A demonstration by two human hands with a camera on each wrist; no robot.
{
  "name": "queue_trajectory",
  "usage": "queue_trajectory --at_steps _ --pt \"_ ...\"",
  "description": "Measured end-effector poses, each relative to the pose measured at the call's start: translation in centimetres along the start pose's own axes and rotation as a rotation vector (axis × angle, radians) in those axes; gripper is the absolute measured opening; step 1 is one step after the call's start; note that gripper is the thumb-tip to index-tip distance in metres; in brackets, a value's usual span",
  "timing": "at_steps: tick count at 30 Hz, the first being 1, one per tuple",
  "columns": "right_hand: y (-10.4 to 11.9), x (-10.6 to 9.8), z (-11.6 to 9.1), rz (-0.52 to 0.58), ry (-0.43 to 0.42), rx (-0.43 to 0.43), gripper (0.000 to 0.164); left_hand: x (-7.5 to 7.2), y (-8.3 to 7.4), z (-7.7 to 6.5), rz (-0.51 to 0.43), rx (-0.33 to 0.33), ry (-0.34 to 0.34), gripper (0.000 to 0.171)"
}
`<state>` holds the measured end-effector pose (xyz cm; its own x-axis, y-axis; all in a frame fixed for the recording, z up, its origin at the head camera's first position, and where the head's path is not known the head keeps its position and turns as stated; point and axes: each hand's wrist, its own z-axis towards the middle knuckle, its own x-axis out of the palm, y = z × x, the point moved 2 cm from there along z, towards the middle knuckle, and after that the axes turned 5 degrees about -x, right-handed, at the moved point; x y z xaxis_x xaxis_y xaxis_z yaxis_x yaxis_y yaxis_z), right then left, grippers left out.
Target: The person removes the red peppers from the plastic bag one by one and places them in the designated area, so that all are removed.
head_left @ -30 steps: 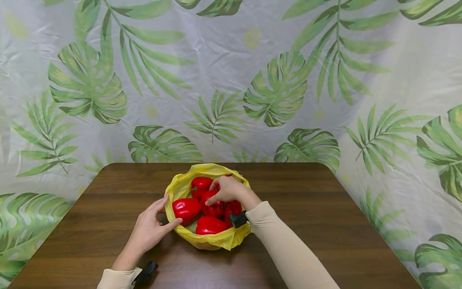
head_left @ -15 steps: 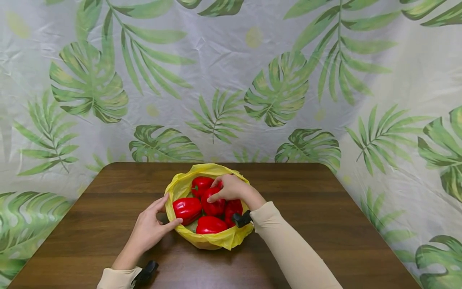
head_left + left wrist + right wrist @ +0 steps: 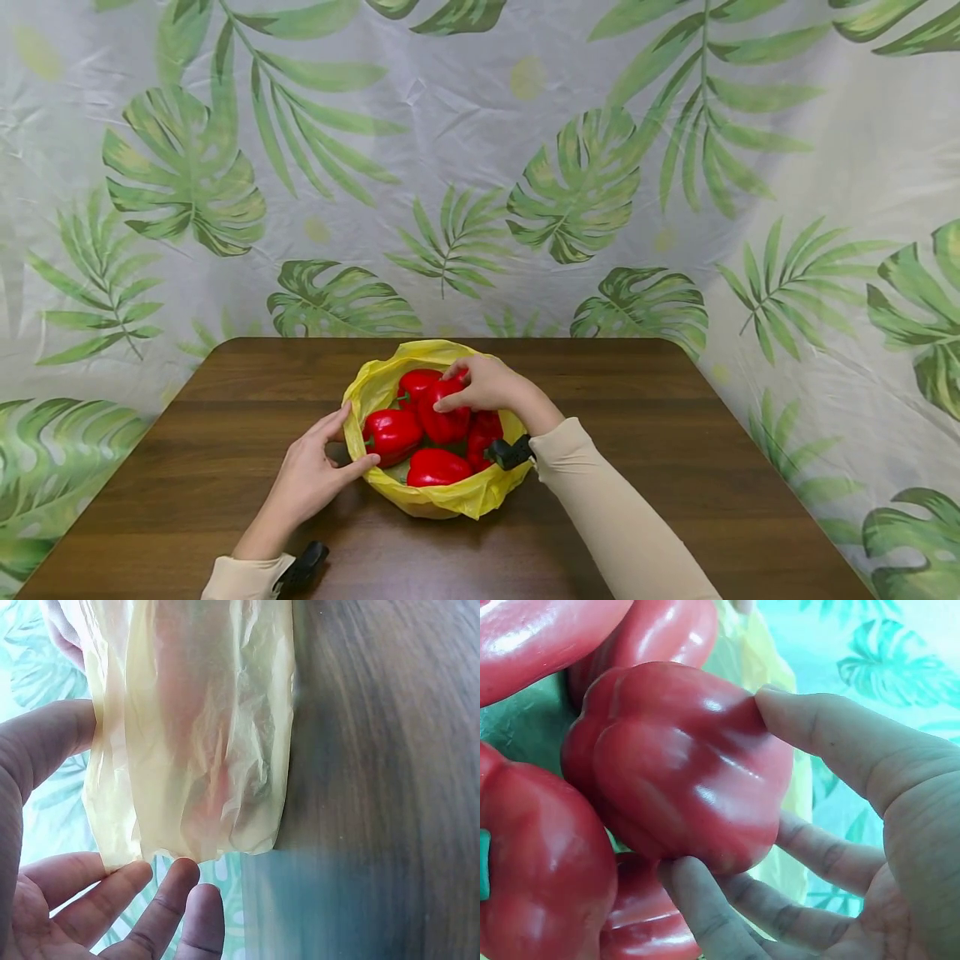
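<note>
A yellow plastic bag (image 3: 416, 500) with a wide round mouth stands on the table, holding several red bell peppers. My right hand (image 3: 495, 392) reaches in over the far right rim and grips the middle bell pepper (image 3: 444, 421), thumb on one side and fingers on the other. In the right wrist view that bell pepper (image 3: 682, 761) overlaps its neighbours. At the bag's left side my left hand (image 3: 307, 475) is spread, thumb at the near rim and fingertips farther back. The left wrist view shows its extended fingers (image 3: 169, 900) touching the thin bag (image 3: 202, 742).
Other bell peppers lie round the gripped one: one at the left (image 3: 393, 435), one in front (image 3: 438, 468), one behind (image 3: 418, 383) and one at the right (image 3: 483, 435). Beneath is a dark wooden table (image 3: 637, 483); a leaf-patterned curtain (image 3: 465, 150) hangs behind it.
My right hand has drawn slightly up and to the right with the middle bell pepper. The left bell pepper has turned, showing its green stem. My left hand has stayed put.
</note>
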<state>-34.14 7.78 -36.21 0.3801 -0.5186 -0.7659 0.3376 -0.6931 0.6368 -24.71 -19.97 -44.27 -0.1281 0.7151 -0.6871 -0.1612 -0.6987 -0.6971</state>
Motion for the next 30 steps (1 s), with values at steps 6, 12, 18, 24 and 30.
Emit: queue_trajectory --at_steps 6,12,18,24,30 --pt "0.1 -0.7 -0.3 0.067 -0.013 0.022 0.052 -0.1 0.0 0.0 -0.003 0.008 -0.004 0.094" --pt "-0.1 -1.4 -0.7 0.12 -0.035 0.02 0.054 -0.1 0.0 0.0 -0.008 -0.002 0.001 0.094" --pt "-0.8 -2.4 -1.5 0.162 -0.054 0.017 0.054 0.0 0.2 0.0 -0.012 0.0 0.0 0.093" --pt "-1.5 -3.6 -2.5 0.207 -0.076 0.005 0.053 0.0 0.4 0.1 -0.012 0.002 -0.009 0.093" --pt "-2.5 -4.7 -3.4 0.225 -0.104 0.005 0.052 0.0 0.5 0.2 -0.001 -0.013 -0.004 0.093"
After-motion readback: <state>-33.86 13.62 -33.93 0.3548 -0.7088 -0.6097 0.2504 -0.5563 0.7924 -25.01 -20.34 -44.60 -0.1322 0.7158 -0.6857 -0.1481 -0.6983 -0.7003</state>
